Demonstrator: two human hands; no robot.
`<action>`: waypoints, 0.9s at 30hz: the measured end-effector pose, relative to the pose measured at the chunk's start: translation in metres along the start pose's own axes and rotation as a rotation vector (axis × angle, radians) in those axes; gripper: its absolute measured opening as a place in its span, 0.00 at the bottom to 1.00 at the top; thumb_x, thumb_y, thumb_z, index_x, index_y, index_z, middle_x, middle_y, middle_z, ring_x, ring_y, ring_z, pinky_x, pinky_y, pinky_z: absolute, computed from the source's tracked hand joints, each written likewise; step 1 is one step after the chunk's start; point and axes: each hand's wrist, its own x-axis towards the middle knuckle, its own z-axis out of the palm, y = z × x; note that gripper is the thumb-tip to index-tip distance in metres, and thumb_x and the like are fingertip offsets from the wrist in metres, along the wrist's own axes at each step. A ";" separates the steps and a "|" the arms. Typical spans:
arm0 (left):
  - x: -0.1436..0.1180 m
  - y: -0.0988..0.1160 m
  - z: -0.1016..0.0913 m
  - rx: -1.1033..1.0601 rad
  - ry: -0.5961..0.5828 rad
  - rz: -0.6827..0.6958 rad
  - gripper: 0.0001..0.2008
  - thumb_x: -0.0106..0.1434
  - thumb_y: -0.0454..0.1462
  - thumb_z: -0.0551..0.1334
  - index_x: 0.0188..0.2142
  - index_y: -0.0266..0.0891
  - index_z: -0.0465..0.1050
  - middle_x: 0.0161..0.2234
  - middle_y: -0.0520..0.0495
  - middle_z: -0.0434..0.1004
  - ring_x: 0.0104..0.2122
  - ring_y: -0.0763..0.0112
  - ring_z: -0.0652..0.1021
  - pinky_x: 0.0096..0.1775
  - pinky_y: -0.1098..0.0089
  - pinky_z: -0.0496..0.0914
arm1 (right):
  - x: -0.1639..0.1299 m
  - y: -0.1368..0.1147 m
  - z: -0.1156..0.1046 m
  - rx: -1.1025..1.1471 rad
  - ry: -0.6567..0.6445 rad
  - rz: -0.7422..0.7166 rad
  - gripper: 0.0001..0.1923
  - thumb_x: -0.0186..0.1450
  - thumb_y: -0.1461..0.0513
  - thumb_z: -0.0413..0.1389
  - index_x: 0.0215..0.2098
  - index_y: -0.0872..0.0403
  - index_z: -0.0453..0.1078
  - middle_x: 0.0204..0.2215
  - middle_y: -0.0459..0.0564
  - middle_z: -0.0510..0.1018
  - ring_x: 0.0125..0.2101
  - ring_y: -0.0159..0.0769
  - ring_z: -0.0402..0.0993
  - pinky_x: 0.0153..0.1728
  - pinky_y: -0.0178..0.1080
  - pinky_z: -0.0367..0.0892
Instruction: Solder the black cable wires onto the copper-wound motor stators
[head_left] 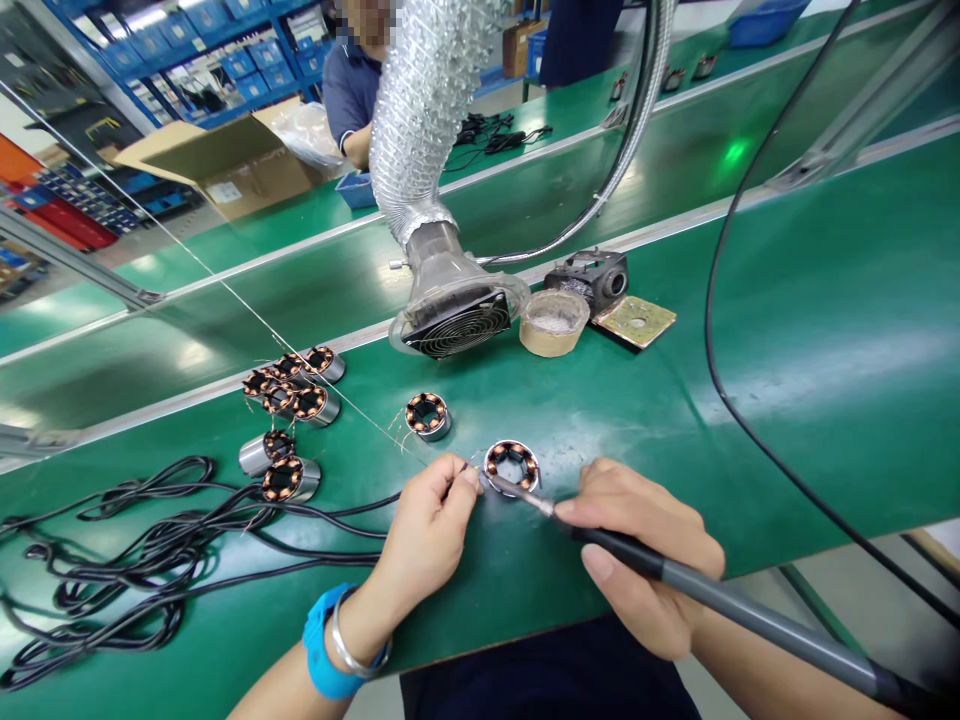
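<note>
My right hand grips a soldering iron, its tip pointing left at the near-left rim of a motor stator with copper windings. In a pinch, my left hand holds the end of a black cable close to that tip. Whether the tip touches the wire is too small to tell. Just behind stands a second stator with thin loose leads. Several more stators are grouped to the left, and one silver stator lies on its side.
Coiled black cables cover the bench's left. A fume extractor hangs over the back edge, near a round tan container and a soldering-iron stand. A black cord hangs at right. A person is across the line.
</note>
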 end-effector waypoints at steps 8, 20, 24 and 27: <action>0.001 0.001 0.000 0.036 0.004 -0.005 0.19 0.67 0.49 0.51 0.30 0.34 0.63 0.23 0.53 0.57 0.26 0.78 0.60 0.31 0.75 0.55 | 0.000 0.000 -0.003 -0.006 0.032 -0.007 0.18 0.55 0.70 0.50 0.43 0.60 0.72 0.24 0.51 0.70 0.23 0.34 0.65 0.23 0.39 0.60; 0.000 0.000 -0.001 0.018 -0.005 -0.007 0.20 0.67 0.50 0.51 0.30 0.35 0.62 0.23 0.54 0.57 0.26 0.78 0.60 0.31 0.75 0.54 | 0.003 -0.001 -0.004 -0.024 0.011 -0.002 0.17 0.56 0.70 0.50 0.43 0.59 0.72 0.24 0.51 0.71 0.23 0.33 0.65 0.24 0.39 0.61; 0.000 -0.002 0.000 0.000 -0.007 -0.008 0.20 0.67 0.50 0.51 0.30 0.35 0.62 0.24 0.54 0.57 0.26 0.78 0.60 0.31 0.75 0.55 | 0.003 -0.001 -0.003 -0.024 0.023 0.001 0.17 0.56 0.69 0.50 0.43 0.59 0.72 0.24 0.51 0.71 0.24 0.33 0.66 0.24 0.39 0.61; 0.000 -0.003 -0.001 -0.001 -0.011 -0.003 0.21 0.67 0.51 0.51 0.30 0.35 0.62 0.24 0.54 0.57 0.26 0.78 0.59 0.31 0.74 0.54 | 0.003 -0.001 -0.004 -0.034 0.025 -0.011 0.17 0.57 0.70 0.50 0.43 0.60 0.71 0.25 0.52 0.71 0.24 0.33 0.66 0.24 0.39 0.61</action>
